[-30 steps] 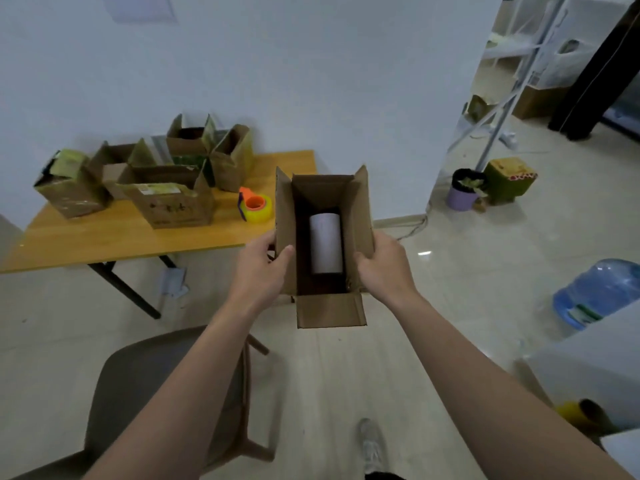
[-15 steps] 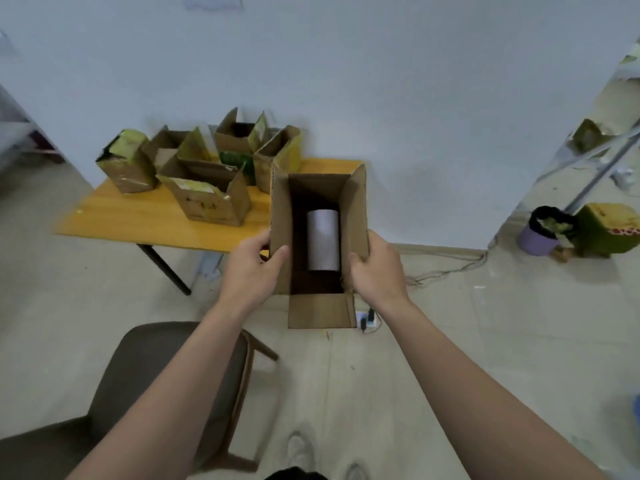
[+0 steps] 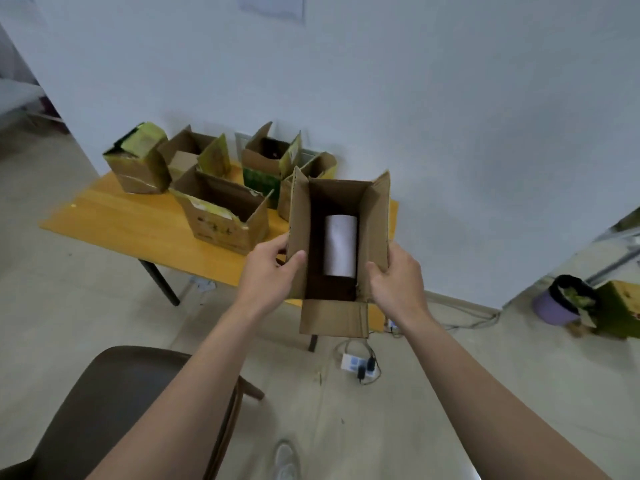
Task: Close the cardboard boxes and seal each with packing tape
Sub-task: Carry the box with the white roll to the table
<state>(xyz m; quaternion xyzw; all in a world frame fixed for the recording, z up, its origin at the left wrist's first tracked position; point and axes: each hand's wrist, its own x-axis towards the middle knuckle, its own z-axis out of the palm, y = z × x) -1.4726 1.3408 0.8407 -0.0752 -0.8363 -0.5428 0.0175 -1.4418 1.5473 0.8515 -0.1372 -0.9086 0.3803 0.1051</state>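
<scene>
The left hand (image 3: pixel 268 268) at 9 o'clock and right hand (image 3: pixel 398 282) at 3 grip the side walls of the open cardboard box (image 3: pixel 334 318), held in the air before the near edge of the tabletop (image 3: pixel 138 220). Its flaps stand up. Other open boxes (image 3: pixel 225 216) crowd 10 o'clock.

Soft, even indoor light — faint shadows, slight blur, edges bowed wide-angle.

Dark print (image 3: pixel 215 232) on front table box (image 3: pixel 258 225), perhaps characters, illegible
</scene>
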